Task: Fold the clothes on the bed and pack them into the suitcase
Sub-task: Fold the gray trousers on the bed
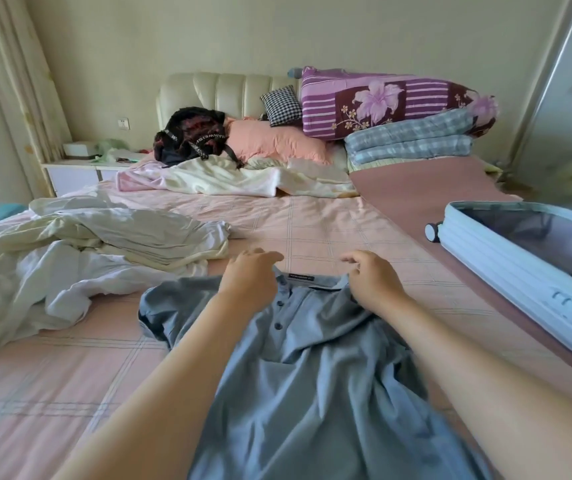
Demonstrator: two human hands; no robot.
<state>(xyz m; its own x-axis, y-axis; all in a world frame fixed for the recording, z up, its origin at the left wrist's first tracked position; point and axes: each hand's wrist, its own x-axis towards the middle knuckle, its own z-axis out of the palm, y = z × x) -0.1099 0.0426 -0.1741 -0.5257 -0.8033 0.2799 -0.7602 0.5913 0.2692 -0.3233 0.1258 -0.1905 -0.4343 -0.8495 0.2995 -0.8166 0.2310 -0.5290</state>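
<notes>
The bottom of the blue shirt (315,393) is closest to us, and it runs off the near edge of the view. The shirt lies on the bed (329,223) with its buttons facing up. It is long from near to far. The collar is at the far end and the hem is at the near end. It is wrinkled and not folded yet.

Both arms reach out over the shirt to its far end. The left hand (250,277) is at the left side of the collar. Its fingers are curled over the cloth and hold it. The right hand (372,284) is at the right side of the collar. Its fingers are bent too, and it seems to pinch the cloth there. The two hands are about the same way out, with the collar between them.

I think the shirt is being pulled flat so it can be folded. The sleeves stick out to the left and right, so each hand is near its own sleeve.

The suitcase (506,271) lies open on the right side of the bed, well apart from the shirt. The right hand is nearer to it. A heap of white clothes (104,244) waits on the left, nearer the left hand.
</notes>
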